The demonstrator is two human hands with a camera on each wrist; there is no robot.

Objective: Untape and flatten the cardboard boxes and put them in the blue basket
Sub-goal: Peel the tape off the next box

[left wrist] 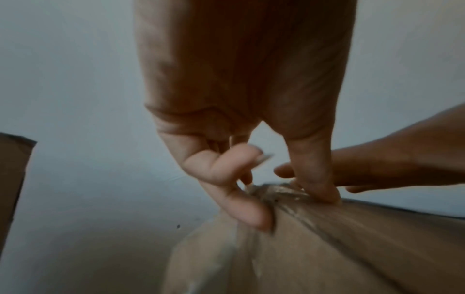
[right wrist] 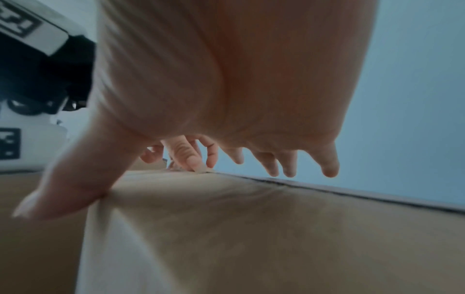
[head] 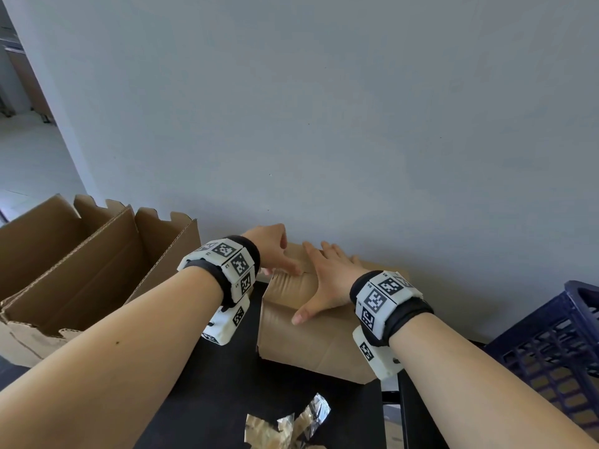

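A closed cardboard box (head: 311, 338) stands on the dark table against the wall. My left hand (head: 282, 257) is at the box's top left end. In the left wrist view its thumb and index finger pinch the wrinkled clear tape (left wrist: 276, 192) at the seam's end on the box (left wrist: 352, 248). My right hand (head: 324, 277) lies flat on the box top (right wrist: 251, 238) with straight, spread fingers reaching past the far edge. Its thumb hangs over the front face. The blue basket (head: 557, 351) stands at the right edge.
A large opened cardboard box (head: 81, 270) with raised flaps stands at the left. A crumpled strip of removed tape (head: 288, 426) lies on the dark table (head: 227, 384) near me. The grey wall (head: 324, 124) is directly behind the box.
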